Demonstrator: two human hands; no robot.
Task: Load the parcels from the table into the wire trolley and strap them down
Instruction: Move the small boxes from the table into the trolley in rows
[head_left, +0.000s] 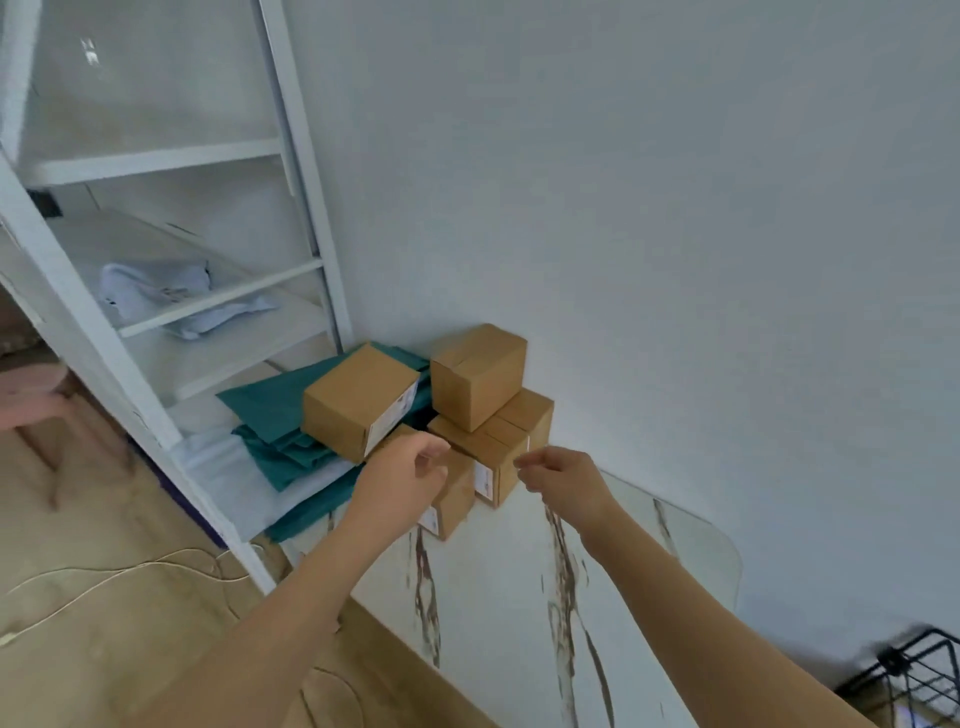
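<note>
Marble table (493, 597) against white wall (675, 208); cardboard parcels (358, 410) stacked at far end beside shelf (156, 161). Left hand (410, 478), right hand (561, 473) near parcels, loosely curled, empty. Trolley (924, 670) lower right.

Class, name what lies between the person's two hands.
Head view: the small front parcel and the lower stacked parcel sit between left hand and right hand.

Brown parcels (478, 374) stacked on marble table (519, 571) by wall; wire trolley (919, 670) lower right.
</note>
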